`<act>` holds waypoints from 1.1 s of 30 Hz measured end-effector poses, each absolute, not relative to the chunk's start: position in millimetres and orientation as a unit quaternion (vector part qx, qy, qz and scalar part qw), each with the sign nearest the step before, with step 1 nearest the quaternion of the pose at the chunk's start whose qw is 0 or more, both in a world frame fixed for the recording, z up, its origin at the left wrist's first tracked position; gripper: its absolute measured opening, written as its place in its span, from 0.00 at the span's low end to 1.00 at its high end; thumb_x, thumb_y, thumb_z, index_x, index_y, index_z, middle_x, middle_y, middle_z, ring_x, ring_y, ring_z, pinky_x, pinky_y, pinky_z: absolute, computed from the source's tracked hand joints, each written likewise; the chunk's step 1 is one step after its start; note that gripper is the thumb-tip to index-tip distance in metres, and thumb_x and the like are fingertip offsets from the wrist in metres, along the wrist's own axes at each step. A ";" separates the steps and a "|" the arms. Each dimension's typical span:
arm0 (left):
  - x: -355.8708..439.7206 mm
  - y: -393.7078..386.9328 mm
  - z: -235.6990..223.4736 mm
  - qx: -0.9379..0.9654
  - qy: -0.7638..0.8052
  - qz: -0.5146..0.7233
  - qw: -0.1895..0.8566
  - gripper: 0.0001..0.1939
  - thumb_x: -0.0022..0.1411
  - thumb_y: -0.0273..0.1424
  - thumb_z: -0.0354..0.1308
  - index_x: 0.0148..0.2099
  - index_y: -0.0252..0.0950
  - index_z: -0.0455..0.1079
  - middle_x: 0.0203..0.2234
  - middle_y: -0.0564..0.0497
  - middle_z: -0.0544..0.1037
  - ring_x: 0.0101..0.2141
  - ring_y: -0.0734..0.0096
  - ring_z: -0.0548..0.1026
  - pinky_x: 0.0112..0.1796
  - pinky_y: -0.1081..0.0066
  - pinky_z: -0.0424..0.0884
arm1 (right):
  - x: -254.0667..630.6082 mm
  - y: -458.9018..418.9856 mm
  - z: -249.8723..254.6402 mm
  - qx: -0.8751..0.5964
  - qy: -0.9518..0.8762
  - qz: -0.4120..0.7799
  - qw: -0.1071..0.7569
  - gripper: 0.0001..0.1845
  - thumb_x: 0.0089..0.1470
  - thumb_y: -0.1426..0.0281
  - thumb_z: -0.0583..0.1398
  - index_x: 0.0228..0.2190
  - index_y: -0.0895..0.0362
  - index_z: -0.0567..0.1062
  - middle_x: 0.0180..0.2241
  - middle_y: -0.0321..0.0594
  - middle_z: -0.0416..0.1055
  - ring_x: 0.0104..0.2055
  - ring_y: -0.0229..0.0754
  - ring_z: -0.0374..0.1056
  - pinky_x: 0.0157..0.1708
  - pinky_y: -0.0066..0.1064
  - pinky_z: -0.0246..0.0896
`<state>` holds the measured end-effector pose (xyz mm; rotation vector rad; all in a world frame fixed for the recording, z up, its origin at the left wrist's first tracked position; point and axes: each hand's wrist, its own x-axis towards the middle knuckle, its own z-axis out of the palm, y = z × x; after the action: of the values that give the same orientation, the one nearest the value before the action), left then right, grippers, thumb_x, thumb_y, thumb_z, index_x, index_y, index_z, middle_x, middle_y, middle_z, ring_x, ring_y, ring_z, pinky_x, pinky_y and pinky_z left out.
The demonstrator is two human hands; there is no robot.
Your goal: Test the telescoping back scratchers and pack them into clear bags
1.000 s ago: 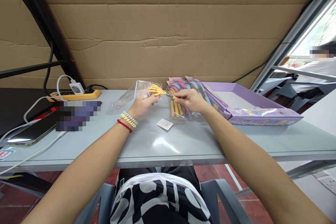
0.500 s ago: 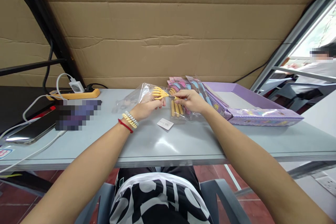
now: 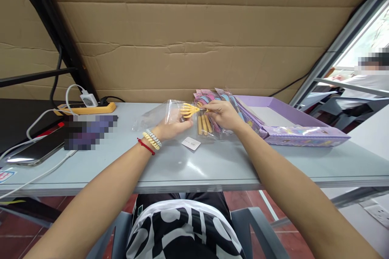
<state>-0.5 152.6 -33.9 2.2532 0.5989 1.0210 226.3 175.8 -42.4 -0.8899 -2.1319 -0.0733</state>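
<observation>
My right hand [image 3: 224, 114] pinches a yellow hand-shaped back scratcher [image 3: 189, 110] by its dark neck, its spread fingers pointing left. My left hand [image 3: 174, 128] is just below the scratcher's head, thumb stretched toward the right and the other fingers partly hidden by a clear plastic bag [image 3: 154, 116]. The bag lies along that hand and appears held in it. Beneath my right hand, several yellow handles [image 3: 204, 124] lie in clear wrapping. A small white label [image 3: 191, 143] rests on the table in front of my hands.
Pink and blue packaged pieces [image 3: 209, 96] lie behind my right hand, beside an open purple box [image 3: 304, 135]. At the left are a yellow power strip [image 3: 85, 109], a phone [image 3: 33, 147] and white cables. A cardboard panel [image 3: 182, 64] backs the table [image 3: 225, 166]. Another person sits far right.
The yellow back scratcher has shifted slightly right and down. My left hand's thumb and fingers have loosened and stretched out beneath its head; my right hand keeps its pinch.
</observation>
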 end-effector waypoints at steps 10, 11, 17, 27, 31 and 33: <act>0.6 150.4 -33.6 0.856 0.209 0.346 0.322 0.10 0.55 0.32 0.53 0.23 0.36 0.60 0.20 0.55 0.61 0.25 0.73 0.59 0.29 0.69 0.57 | 219.6 171.2 -42.4 -0.342 -0.857 0.002 0.387 0.13 0.50 0.74 0.58 0.34 0.55 0.82 0.30 0.41 0.76 0.33 0.40 0.68 0.35 0.31 0.63; 0.5 150.1 -32.9 0.858 0.199 0.334 0.335 0.11 0.55 0.32 0.54 0.23 0.36 0.60 0.20 0.55 0.61 0.25 0.73 0.59 0.29 0.69 0.57 | 220.0 171.3 -42.4 -0.339 -0.854 0.006 0.394 0.12 0.50 0.74 0.58 0.33 0.55 0.82 0.30 0.41 0.76 0.33 0.40 0.69 0.35 0.31 0.63; -1.1 147.9 -26.8 0.837 0.183 0.343 0.384 0.13 0.53 0.35 0.58 0.23 0.36 0.60 0.21 0.56 0.61 0.25 0.74 0.59 0.28 0.70 0.57 | 219.4 170.9 -43.0 -0.326 -0.839 0.047 0.434 0.10 0.48 0.73 0.59 0.31 0.58 0.81 0.30 0.41 0.75 0.31 0.39 0.68 0.34 0.30 0.63; -6.6 153.7 -33.0 0.752 0.186 0.394 0.495 0.10 0.51 0.34 0.62 0.25 0.35 0.67 0.22 0.53 0.68 0.27 0.73 0.65 0.29 0.70 0.62 | 219.7 167.1 -38.0 -0.385 -0.790 0.004 0.476 0.11 0.48 0.72 0.60 0.33 0.55 0.82 0.34 0.41 0.77 0.35 0.41 0.70 0.38 0.32 0.64; -5.7 152.5 -30.8 0.754 0.252 0.422 0.437 0.11 0.52 0.36 0.61 0.25 0.35 0.66 0.22 0.55 0.67 0.26 0.74 0.64 0.30 0.70 0.62 | 223.4 167.5 -35.6 -0.399 -0.789 -0.007 0.467 0.13 0.48 0.73 0.59 0.34 0.55 0.82 0.33 0.41 0.77 0.34 0.41 0.70 0.38 0.32 0.64; -5.2 152.7 -29.8 0.744 0.299 0.442 0.401 0.10 0.52 0.36 0.60 0.26 0.36 0.66 0.23 0.55 0.68 0.27 0.74 0.64 0.31 0.70 0.62 | 225.2 167.9 -35.4 -0.403 -0.795 0.010 0.452 0.13 0.48 0.73 0.59 0.34 0.56 0.82 0.32 0.41 0.77 0.33 0.40 0.70 0.37 0.32 0.64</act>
<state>-5.2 152.7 -29.8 1.8828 0.7566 1.1189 225.2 167.9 -35.4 -0.9963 -1.9644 0.0254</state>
